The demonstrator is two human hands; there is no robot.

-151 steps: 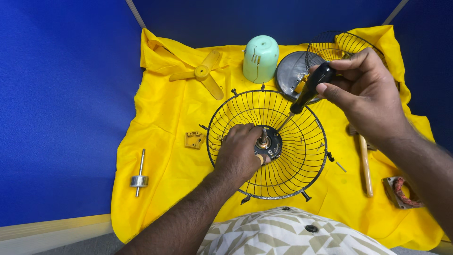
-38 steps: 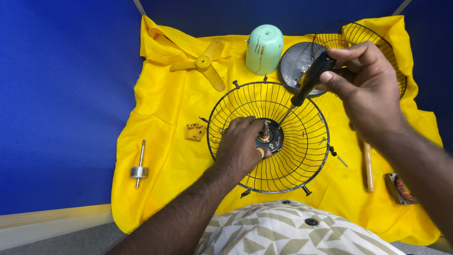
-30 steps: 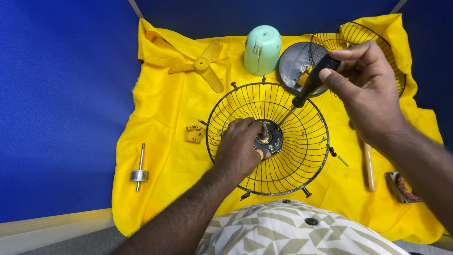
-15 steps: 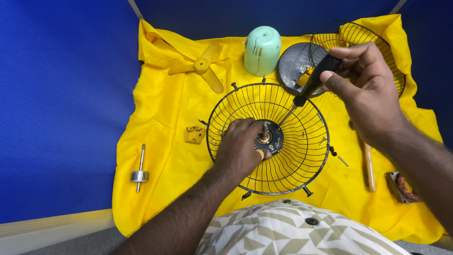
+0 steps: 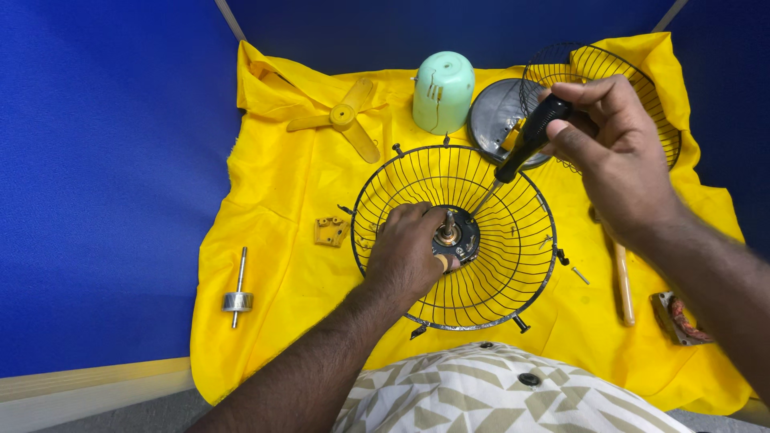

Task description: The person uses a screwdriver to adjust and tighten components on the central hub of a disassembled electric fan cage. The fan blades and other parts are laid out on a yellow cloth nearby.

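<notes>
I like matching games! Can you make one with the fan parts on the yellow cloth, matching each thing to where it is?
Things:
1. screwdriver
2. propeller
3. metal shaft
4. mint-green cover

Places:
A. far left edge of the cloth
B. in the right hand
C. top middle, standing upright
D. top left, lying flat

Pairs: 1-B, 2-D, 3-A, 4-C
</notes>
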